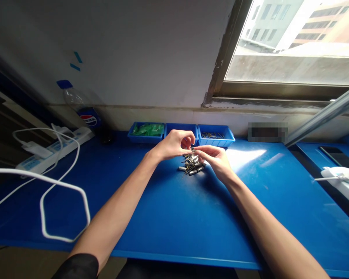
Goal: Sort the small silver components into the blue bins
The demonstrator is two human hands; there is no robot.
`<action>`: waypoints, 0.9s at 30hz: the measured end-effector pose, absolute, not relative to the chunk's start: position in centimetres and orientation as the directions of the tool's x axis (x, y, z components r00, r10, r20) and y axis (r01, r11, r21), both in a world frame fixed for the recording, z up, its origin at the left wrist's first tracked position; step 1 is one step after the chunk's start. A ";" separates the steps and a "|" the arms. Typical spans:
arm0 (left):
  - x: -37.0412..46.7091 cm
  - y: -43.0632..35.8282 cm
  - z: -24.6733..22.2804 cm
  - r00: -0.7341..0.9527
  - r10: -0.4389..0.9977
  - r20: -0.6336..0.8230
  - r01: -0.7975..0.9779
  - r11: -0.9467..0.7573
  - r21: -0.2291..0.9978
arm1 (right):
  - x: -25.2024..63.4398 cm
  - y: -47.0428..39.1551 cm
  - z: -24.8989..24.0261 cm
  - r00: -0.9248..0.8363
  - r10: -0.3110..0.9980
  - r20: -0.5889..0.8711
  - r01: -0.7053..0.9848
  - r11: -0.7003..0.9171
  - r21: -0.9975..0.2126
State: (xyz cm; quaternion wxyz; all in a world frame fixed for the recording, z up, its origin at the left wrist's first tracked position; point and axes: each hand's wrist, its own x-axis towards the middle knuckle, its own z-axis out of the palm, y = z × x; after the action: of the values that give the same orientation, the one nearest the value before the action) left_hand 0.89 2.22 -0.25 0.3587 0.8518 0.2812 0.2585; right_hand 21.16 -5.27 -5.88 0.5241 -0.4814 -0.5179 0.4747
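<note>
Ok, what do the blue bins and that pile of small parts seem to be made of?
Blue bins: probably smooth plastic, from their uniform colour and soft sheen. Pile of small parts: likely mostly shiny metal, given silvery, brassy glints.

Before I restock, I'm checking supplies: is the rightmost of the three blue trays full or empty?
Neither: the rightmost tray is partly filled, with thin metal pieces scattered low inside, below its rim.
</note>
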 end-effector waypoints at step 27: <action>0.3 3.2 -2.1 0.697 0.716 0.027 0.539 -0.548 0.640 | 22.2 -4.5 -6.6 0.212 0.959 0.186 -0.031 0.197 -0.980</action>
State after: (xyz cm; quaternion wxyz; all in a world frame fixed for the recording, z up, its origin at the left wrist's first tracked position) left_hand 0.25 3.16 -2.09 0.3085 0.8680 0.3615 0.1440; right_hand 22.20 -4.54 -6.64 0.6085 -0.4855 -0.4778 0.4070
